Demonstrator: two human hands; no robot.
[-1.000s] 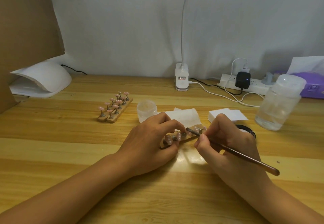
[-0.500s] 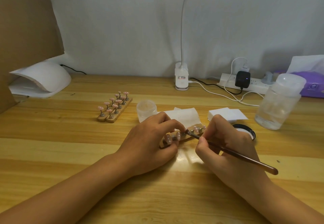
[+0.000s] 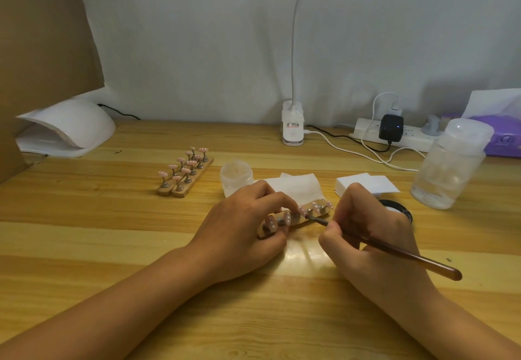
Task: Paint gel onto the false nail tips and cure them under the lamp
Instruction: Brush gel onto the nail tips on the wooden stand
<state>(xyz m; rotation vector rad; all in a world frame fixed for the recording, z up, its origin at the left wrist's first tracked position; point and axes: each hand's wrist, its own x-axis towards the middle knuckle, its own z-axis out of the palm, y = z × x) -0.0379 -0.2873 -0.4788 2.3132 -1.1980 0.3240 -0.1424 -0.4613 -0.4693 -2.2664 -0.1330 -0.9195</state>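
A wooden strip point(image 3: 318, 213) carrying several pink nail tips on metal pegs lies mid-table. My left hand point(image 3: 242, 227) grips its left end, fingers curled over the top and thumb at the front. My right hand point(image 3: 366, 230) pinches a brown brush point(image 3: 400, 258), whose tip touches a nail tip near the strip's middle. Two more wooden strips of pink nail tips point(image 3: 184, 173) stand to the left. A white curing lamp point(image 3: 67, 125) sits at the far left. A black gel pot point(image 3: 397, 209) peeks out behind my right hand.
A small frosted jar point(image 3: 235, 176), white wipes point(image 3: 298, 187) and a white pad stack point(image 3: 366, 185) lie behind my hands. A clear plastic bottle point(image 3: 451, 165) stands at right. A clip lamp base point(image 3: 292, 123), power strip point(image 3: 394, 134) with cables and a purple tissue pack point(image 3: 501, 134) line the wall.
The brush tip has slid slightly left along the strip onto a nail tip near the middle. My left hand keeps its hold on the strip.
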